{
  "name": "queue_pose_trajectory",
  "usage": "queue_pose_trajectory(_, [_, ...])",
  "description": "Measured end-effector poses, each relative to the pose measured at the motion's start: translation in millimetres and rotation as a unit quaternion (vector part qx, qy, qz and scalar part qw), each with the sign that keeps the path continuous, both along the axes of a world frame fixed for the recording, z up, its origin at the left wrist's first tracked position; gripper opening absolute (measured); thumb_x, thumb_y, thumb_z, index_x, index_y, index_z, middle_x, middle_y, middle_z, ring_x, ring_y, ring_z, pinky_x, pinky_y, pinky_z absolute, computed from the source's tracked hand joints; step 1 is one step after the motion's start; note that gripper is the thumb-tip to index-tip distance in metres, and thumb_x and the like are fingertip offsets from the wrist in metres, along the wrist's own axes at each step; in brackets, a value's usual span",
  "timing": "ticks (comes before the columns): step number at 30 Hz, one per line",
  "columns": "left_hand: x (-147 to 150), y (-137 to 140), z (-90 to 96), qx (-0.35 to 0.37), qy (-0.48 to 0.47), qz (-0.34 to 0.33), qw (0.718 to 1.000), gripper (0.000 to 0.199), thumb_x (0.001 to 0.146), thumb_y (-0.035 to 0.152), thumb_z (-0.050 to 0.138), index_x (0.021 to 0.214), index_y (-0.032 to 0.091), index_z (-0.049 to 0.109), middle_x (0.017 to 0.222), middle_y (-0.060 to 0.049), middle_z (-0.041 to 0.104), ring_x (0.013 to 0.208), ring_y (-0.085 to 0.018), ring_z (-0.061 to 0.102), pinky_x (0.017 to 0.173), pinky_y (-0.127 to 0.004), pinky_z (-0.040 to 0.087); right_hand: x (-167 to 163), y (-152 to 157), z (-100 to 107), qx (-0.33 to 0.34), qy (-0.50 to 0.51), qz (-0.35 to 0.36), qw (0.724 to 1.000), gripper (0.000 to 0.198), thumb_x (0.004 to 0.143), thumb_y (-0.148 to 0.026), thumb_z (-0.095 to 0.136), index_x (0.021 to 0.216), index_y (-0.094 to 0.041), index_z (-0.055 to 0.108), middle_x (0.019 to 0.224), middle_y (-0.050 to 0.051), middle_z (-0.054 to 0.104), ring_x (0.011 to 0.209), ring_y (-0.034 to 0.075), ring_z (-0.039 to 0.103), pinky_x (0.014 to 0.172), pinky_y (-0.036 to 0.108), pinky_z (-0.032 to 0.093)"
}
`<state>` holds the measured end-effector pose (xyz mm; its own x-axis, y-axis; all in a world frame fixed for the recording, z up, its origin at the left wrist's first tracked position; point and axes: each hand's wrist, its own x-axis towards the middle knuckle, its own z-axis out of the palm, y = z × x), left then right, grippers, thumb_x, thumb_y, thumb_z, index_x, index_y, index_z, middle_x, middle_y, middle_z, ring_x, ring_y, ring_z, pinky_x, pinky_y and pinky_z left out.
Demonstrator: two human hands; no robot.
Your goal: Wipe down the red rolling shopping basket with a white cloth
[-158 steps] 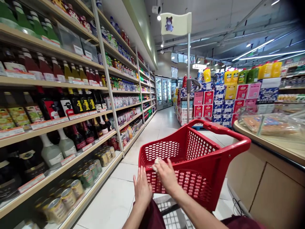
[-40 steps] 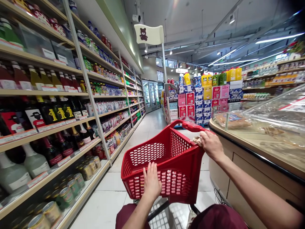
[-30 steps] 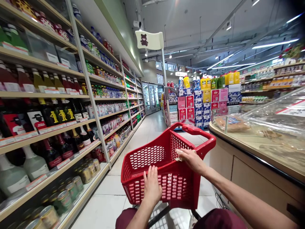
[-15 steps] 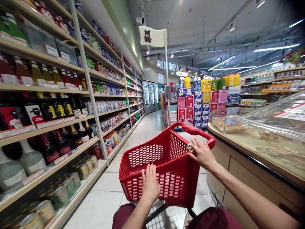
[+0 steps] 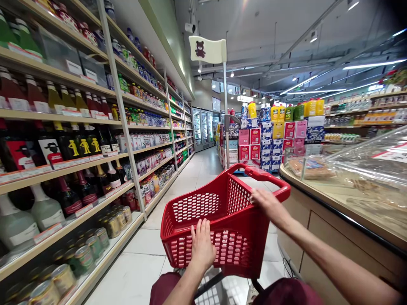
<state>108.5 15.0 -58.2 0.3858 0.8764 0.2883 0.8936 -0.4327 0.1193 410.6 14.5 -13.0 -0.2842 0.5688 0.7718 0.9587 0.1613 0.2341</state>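
Left hand [image 5: 202, 245]: is lying flat and unclenched against the near rim [image 5: 227, 221].
Right hand [image 5: 269, 205]: is curving over the rim beside the handle [image 5: 284, 189]; blur is hiding whether it is gripping anything.
Red cart [image 5: 237, 233]: is standing directly under both hands.

Bottles [image 5: 66, 101] on shelves [image 5: 63, 173], stacked cartons [image 5: 266, 140], curved counter [image 5: 333, 228]

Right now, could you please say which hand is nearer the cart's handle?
Right: the right hand is at the cart's rim, just below the handle; the left hand is farther, at the cart's side.
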Motion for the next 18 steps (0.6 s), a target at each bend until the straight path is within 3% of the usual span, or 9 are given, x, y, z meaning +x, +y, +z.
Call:
queue_pose_trajectory(2, [-1,0,1.2,-0.003,0.002,-0.004,1.000,0.078,0.061,0.023,0.041,0.136,0.012,0.020,0.143,-0.004,0.022,0.132,-0.022,0.009,0.107,-0.045,0.002,-33,3,-10,-0.031,-0.053,0.044,0.997,0.039,0.084,-0.013,0.032,0.114,-0.023,0.054,0.120,0.007,0.054,0.117,0.021,0.042,0.094,0.042,0.037])
queue_pose_trajectory(4, [-2,0,1.9,-0.002,0.006,-0.009,1.000,0.078,0.062,0.024,0.041,0.136,0.013,0.020,0.143,-0.003,0.021,0.132,-0.021,0.010,0.108,-0.044,0.003,-40,2,-8,-0.038,-0.073,0.040,0.996,0.042,0.081,-0.008,0.033,0.113,-0.024,0.055,0.120,0.005,0.055,0.119,0.022,0.040,0.096,0.043,0.035])
queue_pose_trajectory(9, [-1,-1,4.2,-0.005,0.015,-0.007,1.000,0.078,0.062,0.023,0.041,0.136,0.012,0.019,0.144,-0.003,0.018,0.133,-0.022,0.007,0.108,-0.044,0.002,16,-3,14,0.031,-0.020,-0.121,0.992,0.037,0.079,-0.008,0.036,0.107,-0.015,0.059,0.117,0.014,0.055,0.119,0.030,0.037,0.092,0.049,0.036])
queue_pose_trajectory(14, [0,-1,6.9,-0.011,0.007,-0.011,1.000,0.078,0.061,0.023,0.041,0.136,0.012,0.021,0.144,-0.003,0.019,0.133,-0.022,0.008,0.108,-0.044,0.004,0,0,2,-0.018,-0.069,0.014,0.997,0.043,0.081,-0.008,0.031,0.115,-0.020,0.054,0.121,0.007,0.054,0.121,0.022,0.037,0.096,0.041,0.035])
queue_pose_trajectory(16, [0,-2,7.2,-0.005,0.009,-0.016,1.000,0.077,0.062,0.023,0.041,0.135,0.012,0.021,0.144,-0.003,0.020,0.133,-0.021,0.010,0.108,-0.043,0.005,3,-1,3,-0.023,-0.060,0.003,0.998,0.046,0.080,-0.006,0.030,0.117,-0.020,0.053,0.123,0.007,0.052,0.122,0.023,0.035,0.097,0.045,0.034])
queue_pose_trajectory(18, [0,-3,7.1,-0.003,0.013,-0.017,1.000,0.077,0.062,0.023,0.041,0.136,0.012,0.021,0.144,-0.003,0.020,0.133,-0.021,0.010,0.108,-0.043,0.005,18,-4,10,-0.002,-0.022,-0.069,0.997,0.046,0.079,-0.005,0.030,0.116,-0.017,0.054,0.124,0.010,0.051,0.123,0.028,0.033,0.095,0.053,0.033])
